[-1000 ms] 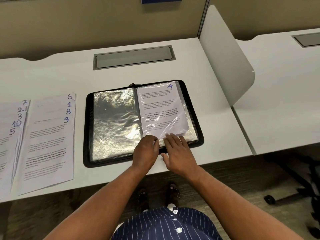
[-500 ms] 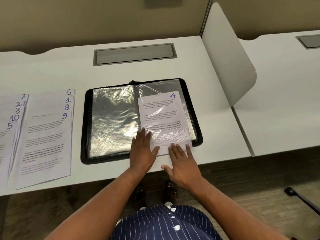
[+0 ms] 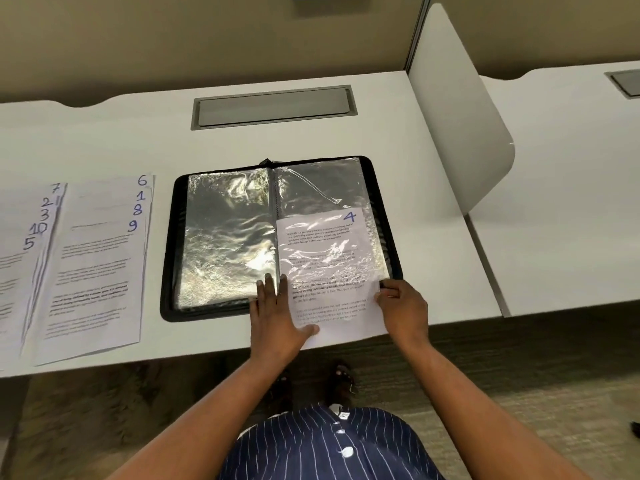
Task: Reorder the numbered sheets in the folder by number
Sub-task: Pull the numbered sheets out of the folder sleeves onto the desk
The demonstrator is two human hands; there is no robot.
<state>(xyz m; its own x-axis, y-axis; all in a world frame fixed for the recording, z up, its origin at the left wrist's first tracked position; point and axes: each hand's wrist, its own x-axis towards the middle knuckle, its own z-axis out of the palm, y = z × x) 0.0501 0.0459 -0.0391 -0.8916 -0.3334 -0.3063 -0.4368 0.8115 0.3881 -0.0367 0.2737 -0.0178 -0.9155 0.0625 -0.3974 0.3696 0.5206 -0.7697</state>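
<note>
A black folder [image 3: 173, 237] with clear plastic sleeves lies open on the white desk. The sheet numbered 4 [image 3: 325, 244] sits partly in the right-hand sleeve, and its lower half sticks out over the folder's near edge. My left hand [image 3: 277, 317] lies flat with straight fingers on the folder's near edge, the thumb on the sheet's bottom left corner. My right hand [image 3: 401, 306] pinches the sheet's right edge. The left-hand sleeve looks empty.
Two fanned stacks of numbered sheets [image 3: 97, 258] lie left of the folder: 6, 1, 8, 9 in one, 7, 2, 3, 10, 5 in the other. A grey cable hatch [image 3: 273, 107] sits behind the folder. A white divider panel [image 3: 457, 119] stands at the right.
Sheet 4 has slid toward me out of the right sleeve, from fully inside to about half out. My right hand moved to the sheet's right edge; my left hand went flat.
</note>
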